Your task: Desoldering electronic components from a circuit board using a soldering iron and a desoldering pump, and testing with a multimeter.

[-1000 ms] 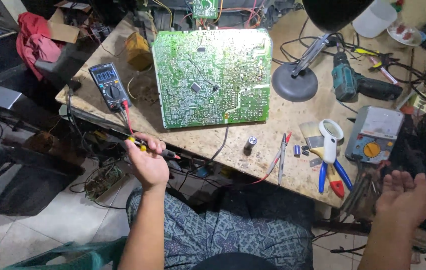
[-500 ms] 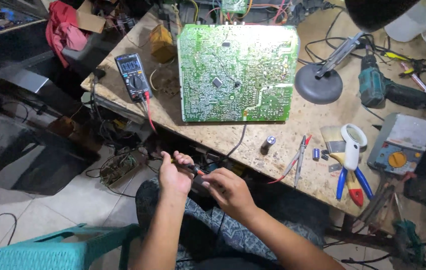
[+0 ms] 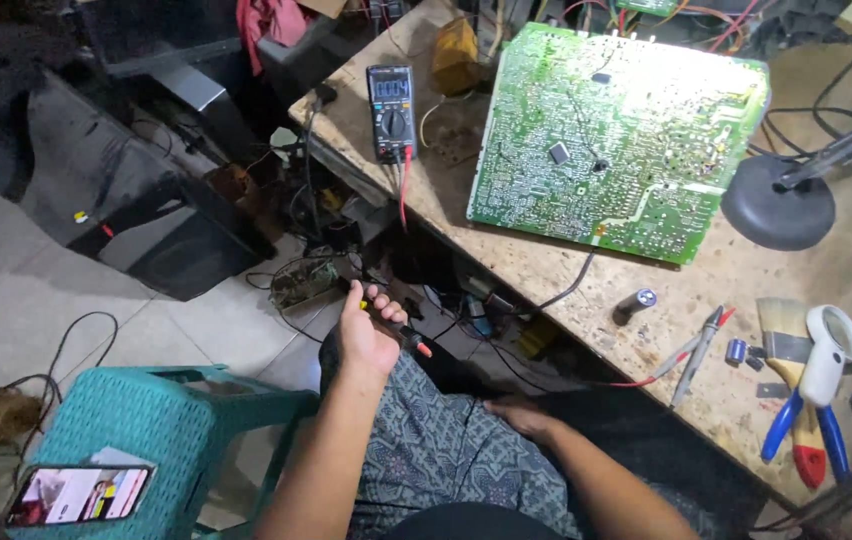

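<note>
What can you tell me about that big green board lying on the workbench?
The green circuit board is a large rectangular panel lying flat on the worn wooden workbench, solder side up, turned at a slight angle to the bench edge. Its surface is crowded with pale traces, tiny solder points and a small square chip near the middle. One corner nearly reaches the round lamp base. A dark cable runs out from under its near edge. Neither hand touches it.

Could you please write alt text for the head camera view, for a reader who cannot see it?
A seated person's left hand grips a black probe with a red tip below the workbench edge, while the right hand rests on a patterned lap. On the bench lie a large green circuit board, a black multimeter and blue-handled pliers; a phone sits on a teal stool.
</note>
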